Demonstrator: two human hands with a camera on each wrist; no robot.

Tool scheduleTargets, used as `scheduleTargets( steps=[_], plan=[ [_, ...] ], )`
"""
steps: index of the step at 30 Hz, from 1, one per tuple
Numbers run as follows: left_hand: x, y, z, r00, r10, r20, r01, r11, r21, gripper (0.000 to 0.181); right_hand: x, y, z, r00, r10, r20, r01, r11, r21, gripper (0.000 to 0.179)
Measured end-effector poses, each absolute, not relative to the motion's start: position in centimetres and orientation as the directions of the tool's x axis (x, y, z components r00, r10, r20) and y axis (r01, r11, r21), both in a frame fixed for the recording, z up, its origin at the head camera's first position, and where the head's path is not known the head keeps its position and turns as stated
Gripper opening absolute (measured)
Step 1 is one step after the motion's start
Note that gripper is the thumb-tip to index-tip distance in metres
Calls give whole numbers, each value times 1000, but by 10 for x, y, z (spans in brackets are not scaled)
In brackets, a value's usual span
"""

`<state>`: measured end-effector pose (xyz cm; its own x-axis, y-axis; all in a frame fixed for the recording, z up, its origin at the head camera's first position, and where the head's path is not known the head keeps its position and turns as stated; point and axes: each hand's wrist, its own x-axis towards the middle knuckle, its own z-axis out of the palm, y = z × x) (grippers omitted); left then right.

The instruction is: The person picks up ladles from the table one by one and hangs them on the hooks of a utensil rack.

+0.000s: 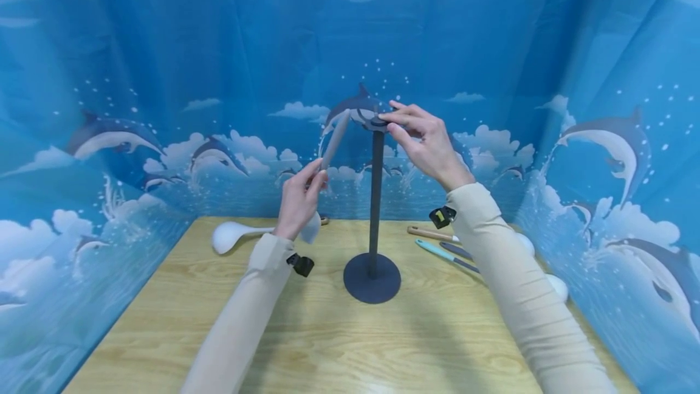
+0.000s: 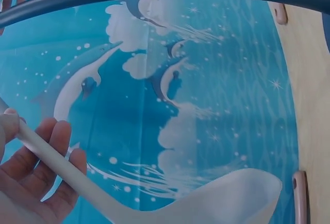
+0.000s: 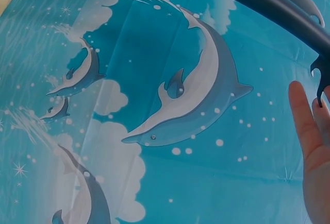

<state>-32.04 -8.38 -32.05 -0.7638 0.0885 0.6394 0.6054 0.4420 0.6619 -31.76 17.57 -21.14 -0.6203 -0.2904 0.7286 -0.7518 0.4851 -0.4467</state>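
A dark utensil stand (image 1: 376,199) rises from a round base, with small hooks around its top. My left hand (image 1: 299,199) grips a pale ladle (image 1: 336,141) by its handle, left of the post. The handle's tip points up close to the hooks. The ladle's bowl (image 2: 232,201) hangs below the hand in the left wrist view. My right hand (image 1: 429,141) pinches the stand's top between thumb and fingers. In the right wrist view, fingers (image 3: 304,121) reach beside a dark hook (image 3: 323,74); the rest of that hand is cut off.
A white ladle (image 1: 228,236) lies on the wooden table (image 1: 328,345) at the left. At the right lie a wooden-handled utensil (image 1: 429,233), a teal-handled one (image 1: 435,249) and a grey one (image 1: 456,251). White utensil heads (image 1: 558,287) show behind the right sleeve. A dolphin-print curtain (image 1: 350,29) surrounds the table.
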Motion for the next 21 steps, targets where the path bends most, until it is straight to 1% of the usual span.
scheduleTargets(
  steps=[10,17,21],
  plan=[
    [-321,-72,-309,-773,43,633,577,463,673,39,-317,173,-212,-617,-285,734,-753,484,-446,29],
    [-322,-69,-306,-778,63,625,576,467,671,40,-316,173,-212,-626,-275,730,-745,488,-456,29],
    [-322,-68,-306,-791,61,609,561,469,682,40,-316,173,-213,-633,-270,725,-740,486,-465,29]
  ],
)
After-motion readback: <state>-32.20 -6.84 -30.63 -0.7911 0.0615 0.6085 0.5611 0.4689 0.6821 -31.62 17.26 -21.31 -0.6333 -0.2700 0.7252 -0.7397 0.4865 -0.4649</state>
